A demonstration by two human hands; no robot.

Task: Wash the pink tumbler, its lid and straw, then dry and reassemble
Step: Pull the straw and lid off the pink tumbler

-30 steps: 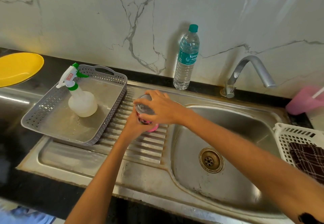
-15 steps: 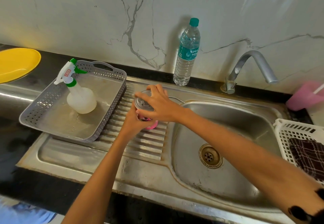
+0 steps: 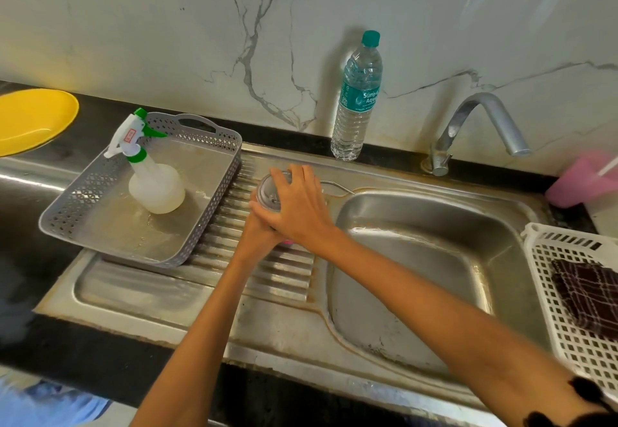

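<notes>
A pink tumbler (image 3: 287, 242) stands over the ribbed drainboard (image 3: 284, 276), almost wholly hidden by my hands; only a pink sliver shows low down. Its clear lid (image 3: 268, 191) sits on top. My left hand (image 3: 255, 234) wraps the tumbler's body from the near side. From above, my right hand (image 3: 297, 209) lies over the lid with its fingers curled round the rim. At the far right a pink cup (image 3: 583, 182) with a white straw (image 3: 607, 169) stands on the counter, blurred.
A grey basket (image 3: 214, 212) with a spray bottle (image 3: 152, 186) lies left of the hands. A water bottle (image 3: 356, 99) and the tap (image 3: 481, 119) stand behind the sink basin (image 3: 418, 276). A white basket (image 3: 568, 293) with a dark checked cloth (image 3: 588, 296) is right, a yellow plate (image 3: 30, 119) far left.
My right hand has slid further over the lid, covering more of it. The tumbler and my left hand stay in the same spot on the drainboard.
</notes>
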